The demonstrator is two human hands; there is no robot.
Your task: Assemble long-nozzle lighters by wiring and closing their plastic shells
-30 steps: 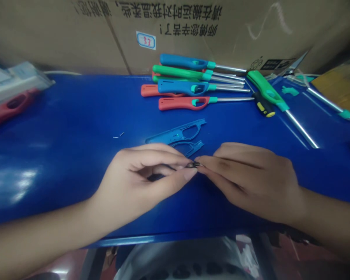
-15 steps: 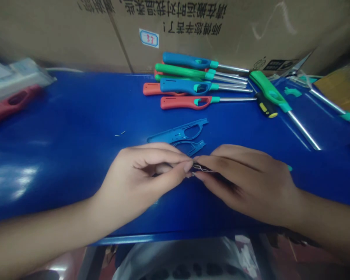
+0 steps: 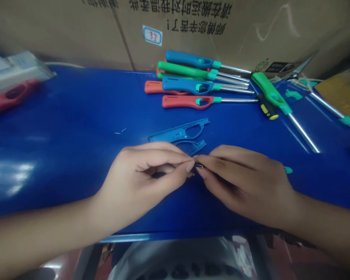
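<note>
Small, thin dark part with a pale wire-like edge: held in the air over the near half of the table, mostly hidden by fingers. Left hand has it pinched, thumb against index finger; right hand pinches the other end, fingertips nearly meeting. Teal plastic bit shows just beside the right hand's knuckles; can't tell if held.

Just beyond the hands: two blue plastic handle-shell halves with loop openings, the nearer one partly covered by the left hand. Two tiny silvery pins to their left.

Surface: glossy deep-blue tabletop, white glare at left. Far side has a row of red, green and blue lighters with metal tubes, then a green-handled one lying askew near a black-and-yellow tool handle.

Left edge: red plastic handle beside a white packet. Back: brown cardboard wall, inverted print, number label. Below: reddish floor, dark table leg.
</note>
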